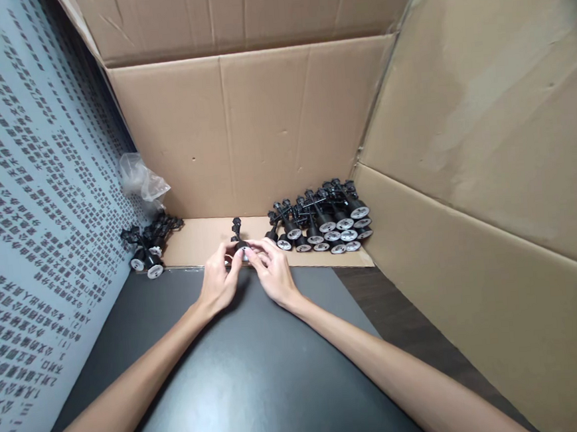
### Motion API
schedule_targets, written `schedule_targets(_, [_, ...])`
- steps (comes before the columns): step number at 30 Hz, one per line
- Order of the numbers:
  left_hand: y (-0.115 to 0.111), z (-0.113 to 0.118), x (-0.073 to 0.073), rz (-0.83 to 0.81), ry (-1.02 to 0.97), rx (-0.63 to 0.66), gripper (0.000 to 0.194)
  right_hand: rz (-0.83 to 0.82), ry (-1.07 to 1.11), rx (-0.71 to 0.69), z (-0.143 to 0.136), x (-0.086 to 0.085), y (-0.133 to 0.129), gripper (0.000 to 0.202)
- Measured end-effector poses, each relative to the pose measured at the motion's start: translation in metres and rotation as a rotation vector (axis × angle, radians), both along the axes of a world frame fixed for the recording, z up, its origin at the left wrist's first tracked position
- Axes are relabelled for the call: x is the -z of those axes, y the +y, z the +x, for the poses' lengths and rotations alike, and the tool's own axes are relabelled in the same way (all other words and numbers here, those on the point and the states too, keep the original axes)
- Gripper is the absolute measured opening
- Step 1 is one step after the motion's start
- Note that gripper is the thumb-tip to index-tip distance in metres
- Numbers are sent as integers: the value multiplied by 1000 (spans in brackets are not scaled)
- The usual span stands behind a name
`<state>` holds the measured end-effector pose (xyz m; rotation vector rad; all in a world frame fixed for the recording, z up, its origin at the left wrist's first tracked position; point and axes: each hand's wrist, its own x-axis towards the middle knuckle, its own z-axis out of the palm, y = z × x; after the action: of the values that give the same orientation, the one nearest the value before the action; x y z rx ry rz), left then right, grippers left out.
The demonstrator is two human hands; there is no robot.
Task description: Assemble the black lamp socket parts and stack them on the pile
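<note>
Both my hands pinch one black lamp-like piece (242,245) from either side, near the far edge of the dark table surface. It has a round pale end facing me and a thin black stem pointing away. My left hand (219,275) grips its left side with closed fingers, and my right hand (273,270) its right side. The fingers cover much of the piece. To the right lies a stacked pile of similar black pieces (326,223), pale round ends towards me. A smaller loose group of them (146,250) is at the left.
A cardboard strip (195,240) runs beneath the pieces along the back. Tall cardboard panels (271,124) stand behind and on the right (485,180). A printed sheet (33,216) forms the left side. Crumpled clear plastic (140,178) sits above the left group.
</note>
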<state>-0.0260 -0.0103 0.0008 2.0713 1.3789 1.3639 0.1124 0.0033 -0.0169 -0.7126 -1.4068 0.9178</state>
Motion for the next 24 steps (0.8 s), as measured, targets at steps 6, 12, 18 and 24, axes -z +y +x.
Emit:
schedule_targets(6, [1,0,2,5,-12,-14,31,-27,25,-13,-1,0,1,29])
schedule_targets(12, [1,3,0,-25,-72,-38,36,-117,47,-54,-4,4,6,42])
schedule_targets(18, [2,0,3,-56,-40,-38,46,-150,59,-78,-6,10,9,36])
schedule_targets(24, [1,1,1,-84,-54,-2,41,-127,53,-37,-4,6,7,35])
